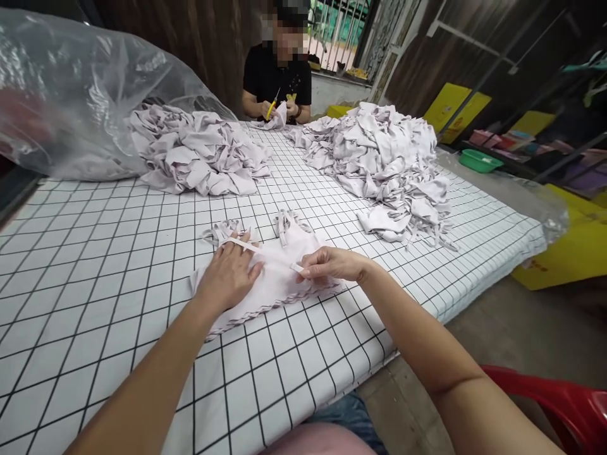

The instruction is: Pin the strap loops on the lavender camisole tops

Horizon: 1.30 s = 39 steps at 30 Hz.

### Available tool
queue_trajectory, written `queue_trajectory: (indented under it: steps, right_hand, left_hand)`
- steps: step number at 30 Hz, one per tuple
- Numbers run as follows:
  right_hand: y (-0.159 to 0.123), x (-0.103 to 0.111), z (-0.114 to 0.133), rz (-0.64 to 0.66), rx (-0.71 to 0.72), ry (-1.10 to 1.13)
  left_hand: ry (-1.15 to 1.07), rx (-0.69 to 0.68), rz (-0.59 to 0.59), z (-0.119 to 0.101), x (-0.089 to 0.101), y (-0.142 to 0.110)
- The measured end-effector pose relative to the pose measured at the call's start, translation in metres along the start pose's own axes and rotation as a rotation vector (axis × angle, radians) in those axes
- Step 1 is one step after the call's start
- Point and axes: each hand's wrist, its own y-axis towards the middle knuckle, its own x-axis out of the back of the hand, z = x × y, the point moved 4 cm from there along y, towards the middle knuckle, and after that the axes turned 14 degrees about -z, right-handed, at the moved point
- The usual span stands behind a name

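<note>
Head view: pale pink fabric stack [279, 287] lies on the near part of the table, on a white cloth with black grid lines [142, 272]; zigzag-looking layered edge faces the wearer. Left hand [230, 275] lies palm down on the stack's left part, fingers spread, no closed grip. Thin pale strap [244, 244] runs across its fingers and slants toward the right hand [329, 262]. Right hand has a narrow pinch, thumb against fingers, on a pale strip end [298, 267] above the stack; can't tell if strip and strap are one piece. Bunched straps [286, 227] at the stack's far edge.

Farther back, two heaps of similar fabric: left heap [203, 148] beside a clear plastic bag [118, 76], right heap [379, 142] bigger, loose pieces spilling toward the wearer. Co-worker in black top [253, 72] at the far side, with yellow-handled scissors [272, 110] and a fabric piece [281, 115] at the hands. Red chair [564, 404] lower right, green basin [480, 161] beyond the table.
</note>
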Motion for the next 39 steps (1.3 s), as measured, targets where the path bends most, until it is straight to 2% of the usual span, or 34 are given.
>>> queue_trajectory:
  steps: [3,6,10,13,17,22,29,34,39]
  right_hand:
    - [0.006,0.0,0.007,-0.069,0.015,0.003]
    - [0.024,-0.003,0.019,-0.124,0.05,0.057]
    - [0.064,-0.011,0.042,-0.216,0.167,0.118]
    - [0.096,-0.023,0.05,-0.296,0.212,0.16]
    - [0.121,-0.042,0.043,-0.305,0.222,0.228]
    - [0.124,-0.048,0.029,-0.311,0.213,0.205]
    - [0.13,-0.046,0.021,-0.274,0.277,0.188]
    - [0.131,-0.05,0.019,-0.316,0.306,0.217]
    - [0.131,-0.051,0.018,-0.309,0.376,0.147]
  left_hand:
    - [-0.024,0.004,-0.029,0.001,0.0,0.001]
    - [-0.067,-0.012,-0.087,0.0,0.004,0.003]
    - [-0.172,-0.008,-0.284,-0.002,0.022,0.007]
    - [-0.303,0.064,-0.409,-0.001,0.038,0.008]
    - [-0.446,0.223,-0.477,0.007,0.046,0.008]
    - [-0.547,0.366,-0.466,0.017,0.044,0.007]
    - [-0.521,0.358,-0.42,0.021,0.051,0.012]
    - [-0.542,0.354,-0.412,0.018,0.047,0.011]
    - [-0.528,0.365,-0.405,0.021,0.045,0.01]
